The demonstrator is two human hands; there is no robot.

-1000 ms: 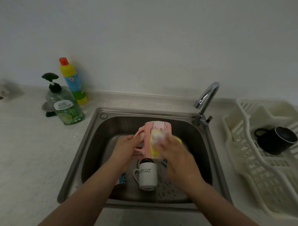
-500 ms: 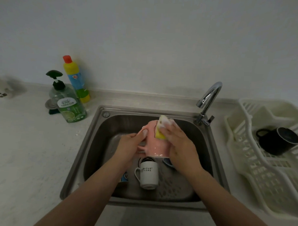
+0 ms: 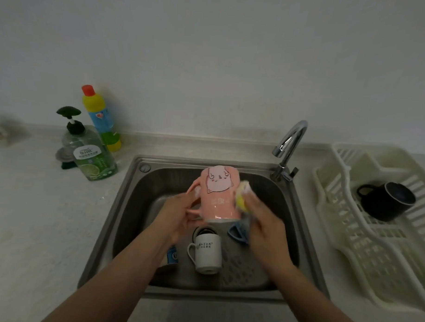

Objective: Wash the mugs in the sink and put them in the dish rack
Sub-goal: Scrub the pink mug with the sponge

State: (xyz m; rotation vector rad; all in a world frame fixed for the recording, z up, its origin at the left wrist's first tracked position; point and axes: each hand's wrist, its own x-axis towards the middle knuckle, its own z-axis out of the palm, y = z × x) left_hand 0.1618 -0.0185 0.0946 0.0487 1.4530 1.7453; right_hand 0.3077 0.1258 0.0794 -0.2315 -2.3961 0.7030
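Over the steel sink (image 3: 130,196) my left hand (image 3: 178,215) holds a pink mug (image 3: 218,194) with a cartoon face by its handle, upside down. My right hand (image 3: 264,223) presses a yellow sponge (image 3: 242,195) against the mug's right side. Below, in the basin, a white mug (image 3: 207,253) lies with its handle to the left. A blue mug (image 3: 239,232) shows partly behind my right hand, and another blue item (image 3: 172,255) peeks from under my left forearm. A black mug (image 3: 388,199) lies on its side in the white dish rack (image 3: 362,243) at the right.
A chrome tap (image 3: 289,149) stands at the sink's back right corner. On the counter at the left are a green pump bottle of dish soap (image 3: 91,156) and a yellow bottle with a red cap (image 3: 101,118). A white mat (image 3: 241,270) lies on the sink floor.
The sponge has slid from the mug's top down to its right side. The mug has turned so its cartoon face shows toward me.
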